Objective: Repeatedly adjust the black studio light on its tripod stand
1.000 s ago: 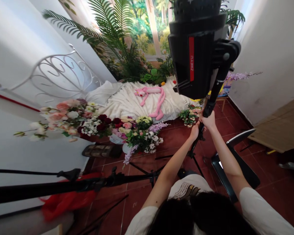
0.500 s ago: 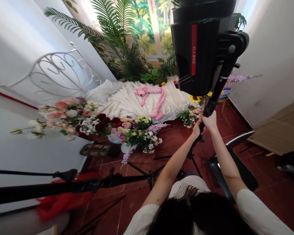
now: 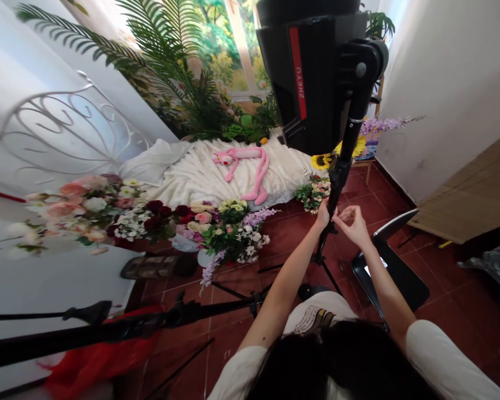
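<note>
A black studio light (image 3: 316, 83) with a red stripe marked ZHEYU sits on top of a black light stand (image 3: 346, 141). My left hand (image 3: 324, 214) is wrapped around the stand's pole below a clamp joint. My right hand (image 3: 353, 224) is just right of the pole, its fingers curved and apart from the thumb. The thumb tip is close to the pole, beside a small dark knob; whether it touches is unclear. Further down, the stand's tripod legs (image 3: 332, 276) spread on the floor.
A bed with a cream blanket (image 3: 187, 183) holds a pink plush toy (image 3: 256, 169). Flower bunches (image 3: 233, 230) line its front. A second black stand (image 3: 129, 325) crosses the lower left. At right are a black chair (image 3: 400, 286) and a wooden panel (image 3: 462, 205).
My right hand has come off the pole and moved slightly down and right of it. My left hand still grips the pole. The whole view has shifted, with the scene sliding left.
</note>
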Action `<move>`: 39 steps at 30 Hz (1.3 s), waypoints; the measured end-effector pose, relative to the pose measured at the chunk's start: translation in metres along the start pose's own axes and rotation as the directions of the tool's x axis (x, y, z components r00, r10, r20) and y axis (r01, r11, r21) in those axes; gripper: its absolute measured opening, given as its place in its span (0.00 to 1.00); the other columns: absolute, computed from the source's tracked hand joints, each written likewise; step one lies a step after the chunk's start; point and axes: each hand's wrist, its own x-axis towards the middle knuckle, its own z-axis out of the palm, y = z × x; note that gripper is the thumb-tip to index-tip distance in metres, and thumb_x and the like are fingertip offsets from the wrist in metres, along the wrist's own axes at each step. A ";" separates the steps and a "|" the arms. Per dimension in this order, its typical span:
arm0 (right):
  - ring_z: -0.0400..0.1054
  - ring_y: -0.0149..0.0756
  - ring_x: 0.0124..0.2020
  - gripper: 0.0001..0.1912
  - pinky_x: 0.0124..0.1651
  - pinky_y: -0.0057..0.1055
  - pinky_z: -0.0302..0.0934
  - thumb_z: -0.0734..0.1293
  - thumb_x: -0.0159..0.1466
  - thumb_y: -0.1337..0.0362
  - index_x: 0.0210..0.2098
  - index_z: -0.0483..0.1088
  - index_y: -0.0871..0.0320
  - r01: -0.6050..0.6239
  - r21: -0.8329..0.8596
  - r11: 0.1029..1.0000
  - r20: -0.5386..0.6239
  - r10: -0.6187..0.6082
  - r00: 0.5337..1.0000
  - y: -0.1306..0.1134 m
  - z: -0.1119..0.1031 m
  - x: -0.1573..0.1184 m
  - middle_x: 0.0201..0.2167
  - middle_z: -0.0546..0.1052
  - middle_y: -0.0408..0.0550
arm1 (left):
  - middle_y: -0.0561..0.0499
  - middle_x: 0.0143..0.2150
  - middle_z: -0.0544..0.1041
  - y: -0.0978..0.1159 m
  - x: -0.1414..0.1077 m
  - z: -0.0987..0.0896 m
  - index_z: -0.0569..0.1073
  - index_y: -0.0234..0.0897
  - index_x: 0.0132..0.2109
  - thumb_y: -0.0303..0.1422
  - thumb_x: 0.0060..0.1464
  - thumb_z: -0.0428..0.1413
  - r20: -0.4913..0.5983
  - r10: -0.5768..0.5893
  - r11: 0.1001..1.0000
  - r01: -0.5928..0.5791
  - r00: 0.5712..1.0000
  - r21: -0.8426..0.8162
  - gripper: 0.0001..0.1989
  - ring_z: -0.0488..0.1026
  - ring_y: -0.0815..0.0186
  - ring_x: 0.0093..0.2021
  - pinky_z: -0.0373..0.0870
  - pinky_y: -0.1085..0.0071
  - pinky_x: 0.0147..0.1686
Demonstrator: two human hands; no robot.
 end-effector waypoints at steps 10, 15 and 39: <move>0.52 0.27 0.21 0.28 0.27 0.26 0.48 0.61 0.61 0.40 0.23 0.47 0.54 -0.156 -0.291 0.944 0.053 0.179 0.982 0.042 0.030 -0.048 0.16 0.59 0.36 | 0.53 0.09 0.55 0.007 -0.009 0.004 0.59 0.38 0.15 0.57 0.59 0.31 0.140 0.122 0.990 -0.132 0.983 0.059 0.36 0.52 0.75 0.09 0.46 0.73 0.12; 0.47 0.27 0.21 0.30 0.26 0.26 0.42 0.66 0.55 0.40 0.21 0.47 0.55 -0.181 -0.414 0.892 0.018 0.206 0.978 0.048 0.030 -0.040 0.16 0.57 0.37 | 0.53 0.09 0.56 0.007 -0.008 0.003 0.60 0.38 0.15 0.58 0.58 0.32 0.136 0.073 0.995 -0.080 0.988 0.052 0.36 0.53 0.74 0.09 0.47 0.73 0.12; 0.35 0.24 0.16 0.35 0.16 0.24 0.39 0.65 0.60 0.39 0.19 0.40 0.55 -0.703 0.680 0.209 0.613 0.365 0.701 0.063 0.052 -0.044 0.13 0.45 0.34 | 0.53 0.08 0.55 0.003 -0.004 -0.001 0.59 0.40 0.16 0.56 0.60 0.32 0.127 0.061 0.992 -0.075 0.990 0.105 0.34 0.52 0.74 0.10 0.46 0.72 0.13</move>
